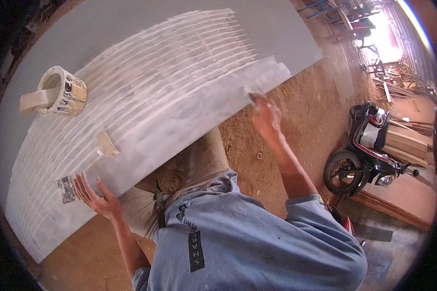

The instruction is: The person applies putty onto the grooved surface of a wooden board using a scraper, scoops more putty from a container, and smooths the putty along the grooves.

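Observation:
A large grey board (286, 29) lies before me, its middle coated with ridged white paste (179, 53) and a smoother smeared band along the near edge. My left hand (96, 198) rests at that edge with fingers stretched out, holding nothing visible. Beside its fingertips is a flat, paste-smeared dark square piece (67, 189). My right hand (267, 119) is closed at the board's right near edge; whatever is in it is mostly hidden, with a pale blurred patch at its fingertips. A beige, paste-crusted flat piece (107, 144) sits on the coating between the hands.
On the board's left stands a paste-smeared bucket (75, 94) with a pale flat paddle (39, 100) sticking out. A motorbike (364, 150) is parked on the right. Stacked wooden sheets (398, 194) and scattered timber (398, 82) lie beyond it, on an earthen floor (301, 106).

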`<control>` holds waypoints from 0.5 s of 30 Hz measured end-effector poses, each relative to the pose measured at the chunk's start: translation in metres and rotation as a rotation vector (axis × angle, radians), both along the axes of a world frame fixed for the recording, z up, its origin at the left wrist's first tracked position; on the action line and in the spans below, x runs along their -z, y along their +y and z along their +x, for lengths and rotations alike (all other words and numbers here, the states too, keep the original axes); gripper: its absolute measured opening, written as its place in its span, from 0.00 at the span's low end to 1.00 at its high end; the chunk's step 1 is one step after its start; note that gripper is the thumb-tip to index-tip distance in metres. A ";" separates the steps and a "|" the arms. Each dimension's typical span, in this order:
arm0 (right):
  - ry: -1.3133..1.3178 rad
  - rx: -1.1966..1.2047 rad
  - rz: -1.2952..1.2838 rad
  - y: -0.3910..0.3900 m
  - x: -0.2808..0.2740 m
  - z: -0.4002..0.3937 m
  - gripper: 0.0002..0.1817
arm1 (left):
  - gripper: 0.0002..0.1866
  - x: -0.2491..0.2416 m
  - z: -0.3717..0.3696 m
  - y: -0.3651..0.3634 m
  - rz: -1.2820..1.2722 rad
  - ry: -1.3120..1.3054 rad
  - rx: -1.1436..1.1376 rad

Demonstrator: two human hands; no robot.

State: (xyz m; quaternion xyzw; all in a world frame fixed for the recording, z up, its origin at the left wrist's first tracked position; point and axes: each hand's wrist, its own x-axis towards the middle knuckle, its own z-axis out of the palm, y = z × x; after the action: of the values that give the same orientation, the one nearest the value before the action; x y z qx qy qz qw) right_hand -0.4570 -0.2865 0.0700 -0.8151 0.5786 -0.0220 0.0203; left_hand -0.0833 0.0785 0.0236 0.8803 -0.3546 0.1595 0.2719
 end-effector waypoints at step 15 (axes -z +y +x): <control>-0.283 -0.530 0.058 0.013 -0.013 0.017 0.32 | 0.24 -0.001 -0.005 0.001 0.025 -0.013 -0.044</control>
State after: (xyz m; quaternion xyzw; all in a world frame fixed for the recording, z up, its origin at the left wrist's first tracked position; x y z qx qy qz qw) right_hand -0.4398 -0.2740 0.0827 -0.9256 0.3375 -0.1125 0.1291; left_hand -0.0883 0.0794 0.0248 0.8901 -0.3387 0.1670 0.2550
